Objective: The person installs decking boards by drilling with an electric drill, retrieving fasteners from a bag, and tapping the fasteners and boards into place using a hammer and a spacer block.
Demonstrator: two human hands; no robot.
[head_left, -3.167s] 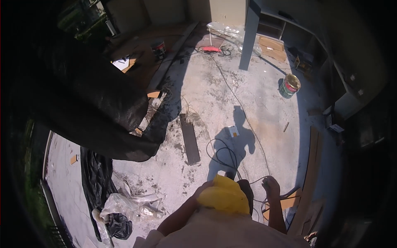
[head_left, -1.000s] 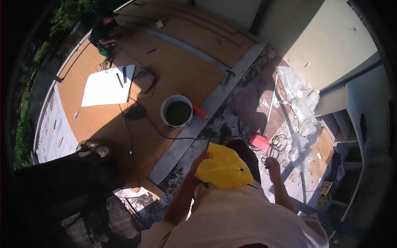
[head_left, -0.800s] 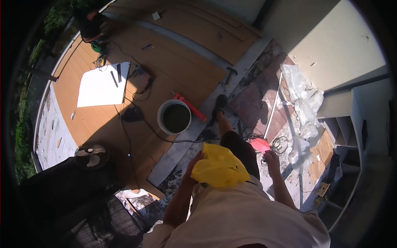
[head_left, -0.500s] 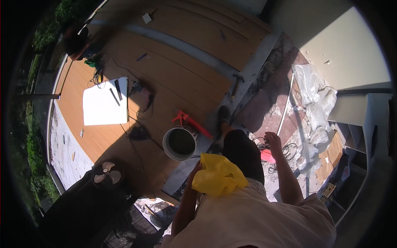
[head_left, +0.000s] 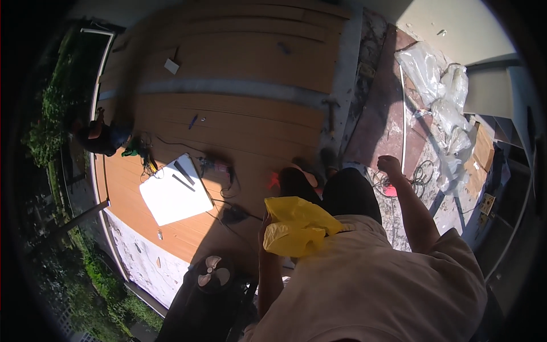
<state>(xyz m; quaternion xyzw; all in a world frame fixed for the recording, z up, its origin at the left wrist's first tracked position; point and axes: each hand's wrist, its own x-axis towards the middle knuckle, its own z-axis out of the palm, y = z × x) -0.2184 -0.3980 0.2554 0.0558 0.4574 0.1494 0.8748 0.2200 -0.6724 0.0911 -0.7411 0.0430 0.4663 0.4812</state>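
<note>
My left hand (head_left: 264,226) is closed on a crumpled yellow plastic bag (head_left: 299,228), held in front of my shirt. The bag covers part of the fingers. My right hand (head_left: 390,165) hangs out to the right, fingers loosely curled, with nothing visible in it. Beneath that hand lies a tangle of dark cable (head_left: 419,179) beside a pinkish-red object (head_left: 391,191) on the floor. My two dark-clad legs (head_left: 350,194) show beyond the bag. A bit of a red tool (head_left: 273,181) appears left of my knee, mostly hidden.
A white board (head_left: 176,199) with dark strips lies on brown planks (head_left: 239,122). Nearby are a corded power tool (head_left: 219,166) and a fan (head_left: 213,275). Another person (head_left: 99,137) crouches far left. A hammer (head_left: 331,117) and clear plastic sheeting (head_left: 447,114) lie right.
My view has turned and shifted forward, and my legs have changed position. The bucket seen earlier is now out of sight. The yellow bag stays in my left hand.
</note>
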